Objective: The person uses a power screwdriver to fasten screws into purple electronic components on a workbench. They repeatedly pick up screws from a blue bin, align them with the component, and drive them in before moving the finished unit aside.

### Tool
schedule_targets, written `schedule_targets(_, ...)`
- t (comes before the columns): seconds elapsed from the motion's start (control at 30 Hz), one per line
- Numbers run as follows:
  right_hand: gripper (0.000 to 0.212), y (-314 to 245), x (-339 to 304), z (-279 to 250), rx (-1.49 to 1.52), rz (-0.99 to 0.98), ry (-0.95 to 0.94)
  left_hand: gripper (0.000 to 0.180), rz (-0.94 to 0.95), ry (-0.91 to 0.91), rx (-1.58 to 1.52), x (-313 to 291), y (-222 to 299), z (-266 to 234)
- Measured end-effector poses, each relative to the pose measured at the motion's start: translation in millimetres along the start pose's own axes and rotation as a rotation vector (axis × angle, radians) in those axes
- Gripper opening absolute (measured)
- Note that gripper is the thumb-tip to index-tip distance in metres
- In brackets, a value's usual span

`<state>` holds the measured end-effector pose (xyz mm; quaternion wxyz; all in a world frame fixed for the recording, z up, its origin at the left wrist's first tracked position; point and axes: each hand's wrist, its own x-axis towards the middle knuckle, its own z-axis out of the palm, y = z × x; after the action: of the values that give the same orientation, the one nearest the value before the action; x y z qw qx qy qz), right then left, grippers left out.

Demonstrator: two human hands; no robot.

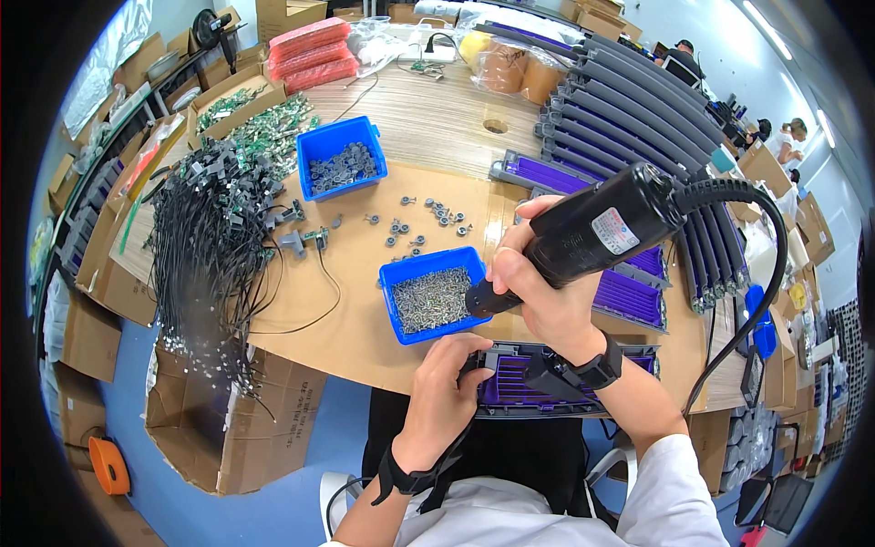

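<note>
Right at the near table edge sits a purple and grey plastic panel [529, 378], with the left hand [444, 387] curled over its left end, fingers gripping it. Above it, the right hand [538, 283] is wrapped tight around a black electric screwdriver [583, 235], tip dipped toward the blue bin of screws [428, 296]. Further back: another blue bin [340, 157], loose grey parts [428, 219], bundled black cables [205, 237].

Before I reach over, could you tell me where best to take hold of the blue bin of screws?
Probably grip the blue bin of screws by its bare left wall, coming from the left: the right hand and black electric screwdriver crowd its right edge, and the left hand sits just below.
</note>
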<state>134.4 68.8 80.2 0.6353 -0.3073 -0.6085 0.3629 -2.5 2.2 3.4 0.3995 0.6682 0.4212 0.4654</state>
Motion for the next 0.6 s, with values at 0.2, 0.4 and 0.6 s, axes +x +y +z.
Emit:
schedule_targets(0.2, 0.041, 1.6, -2.2, 0.1, -0.054, 0.004, -0.033, 0.033, 0.051, 0.007, 0.045, 1.2, -0.6, -1.4)
schedule_targets(0.4, 0.035, 7.9, -4.2, 3.6, 0.025, 0.005, 0.0, 0.032, 0.053, -0.004, 0.026, 1.4, 2.1, -2.7)
schedule_targets(0.6, 0.035, 8.1, -5.0, 3.3, -0.013, 0.023, -0.001, 0.031, 0.048, -0.012, 0.007, 1.6, 1.6, -1.9)
